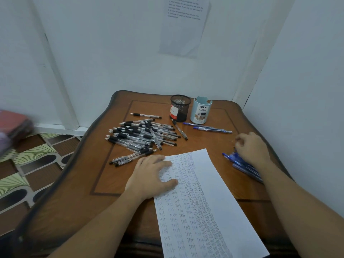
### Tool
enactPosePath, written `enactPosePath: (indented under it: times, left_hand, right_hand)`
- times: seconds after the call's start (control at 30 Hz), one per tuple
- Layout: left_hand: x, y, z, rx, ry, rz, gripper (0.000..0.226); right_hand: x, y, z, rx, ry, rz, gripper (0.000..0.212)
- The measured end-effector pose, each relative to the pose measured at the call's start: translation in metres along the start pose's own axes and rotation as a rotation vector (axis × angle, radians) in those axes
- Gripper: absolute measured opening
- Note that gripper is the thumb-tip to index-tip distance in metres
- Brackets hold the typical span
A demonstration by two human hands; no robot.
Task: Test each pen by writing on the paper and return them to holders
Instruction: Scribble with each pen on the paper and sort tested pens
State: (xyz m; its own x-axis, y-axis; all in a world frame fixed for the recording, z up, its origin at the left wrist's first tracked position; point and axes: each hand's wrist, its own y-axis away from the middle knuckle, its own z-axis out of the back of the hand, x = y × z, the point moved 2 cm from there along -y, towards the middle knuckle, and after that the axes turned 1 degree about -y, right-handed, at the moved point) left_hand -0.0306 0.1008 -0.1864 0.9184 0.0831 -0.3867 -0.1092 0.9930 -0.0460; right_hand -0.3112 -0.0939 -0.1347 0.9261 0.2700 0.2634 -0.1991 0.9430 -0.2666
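Observation:
A white paper (214, 183) covered in rows of handwritten "test" lies on the wooden table (130, 211). My left hand (151, 175) presses flat on the paper's left edge, fingers spread. My right hand (251, 146) lies knuckles-up with curled fingers on a pile of blue pens (242, 164) at the table's right. Whether those fingers hold a pen is hidden. A heap of black pens (141, 135) lies left of centre. At the back stand a black mesh holder (179, 108) and a light blue holder (201, 110), with no pens showing above their rims.
Two blue pens (212, 128) lie in front of the light blue holder, and one black pen (180, 130) lies by the mesh holder. White walls close in behind and to the right. A printed sheet (184, 25) hangs on the wall. Patterned floor lies to the left.

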Motion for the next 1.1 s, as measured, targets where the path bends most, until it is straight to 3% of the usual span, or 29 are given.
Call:
enactPosePath:
  times: [0.13, 0.27, 0.33, 0.43, 0.53, 0.63, 0.8, 0.9, 1.0, 1.1]
  left_hand:
    - [0.002, -0.002, -0.003, -0.012, 0.012, -0.004, 0.070]
    - [0.004, -0.003, -0.004, -0.023, 0.022, -0.010, 0.070]
    - [0.005, -0.003, -0.004, -0.027, 0.019, -0.014, 0.070]
    - [0.005, -0.003, -0.004, -0.028, 0.023, -0.020, 0.070]
    - [0.006, -0.004, -0.004, -0.023, 0.016, -0.017, 0.070]
    - [0.005, -0.004, -0.004, -0.017, 0.015, -0.013, 0.070]
    - [0.003, -0.002, -0.001, -0.014, 0.023, -0.007, 0.067]
    - [0.001, 0.000, 0.001, 0.004, 0.018, 0.002, 0.068]
    - [0.000, 0.001, 0.002, 0.017, 0.011, 0.005, 0.069]
    - [-0.001, 0.004, 0.003, 0.016, 0.014, 0.007, 0.069]
  right_hand:
    - [0.033, -0.027, -0.019, 0.147, 0.148, 0.066, 0.047]
    - [0.055, -0.048, -0.040, 0.336, 0.169, -0.002, 0.064]
    - [0.056, -0.054, -0.048, 0.356, 0.177, -0.046, 0.060]
    - [0.053, -0.057, -0.054, 0.249, 0.175, -0.041, 0.042]
    - [0.051, -0.050, -0.052, 0.205, 0.217, 0.018, 0.023]
    - [0.053, -0.039, -0.043, 0.199, 0.235, 0.134, 0.019]
    - [0.065, -0.015, -0.018, 0.134, -0.263, 0.159, 0.014]
    - [0.077, 0.006, 0.002, 0.150, -0.610, 0.022, 0.029]
    - [0.088, 0.024, 0.017, 0.234, -0.952, -0.146, 0.030]
    - [0.091, 0.039, 0.022, 0.289, -0.934, -0.146, 0.012]
